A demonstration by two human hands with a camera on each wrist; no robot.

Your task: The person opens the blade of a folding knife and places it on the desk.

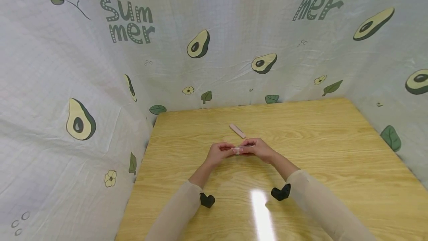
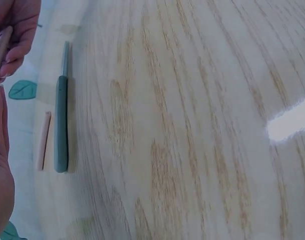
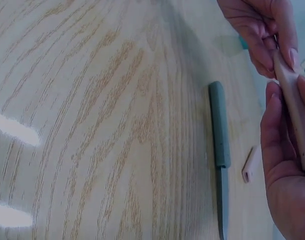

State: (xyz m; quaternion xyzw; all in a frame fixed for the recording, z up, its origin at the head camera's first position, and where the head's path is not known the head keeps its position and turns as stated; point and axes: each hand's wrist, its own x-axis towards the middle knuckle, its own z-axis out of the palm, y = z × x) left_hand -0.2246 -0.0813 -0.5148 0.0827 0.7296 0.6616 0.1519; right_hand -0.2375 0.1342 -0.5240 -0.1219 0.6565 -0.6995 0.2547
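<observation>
Both hands meet over the middle of the wooden table, on one slim pale-pink handle-like piece (image 3: 295, 107) whose exact kind I cannot tell. My right hand (image 1: 262, 151) grips it along its length, thumb on one side and fingers behind. At its other end, my left hand (image 3: 260, 30) pinches it between thumb and fingers. A knife (image 3: 220, 125) with a green handle and narrow blade lies on the table beside the hands, its blade pointing right; in the head view the hands mostly hide it. Beyond it lies a short pink strip (image 1: 237, 131) with a hollow end.
The light wood-grain table (image 1: 187, 129) runs up to a white cloth (image 1: 227, 18) printed with avocados, leaves and lettering, which hangs at the back and both sides. Black wrist devices (image 1: 281, 192) sit at the sleeve cuffs. A bright reflection lies on the tabletop near the front.
</observation>
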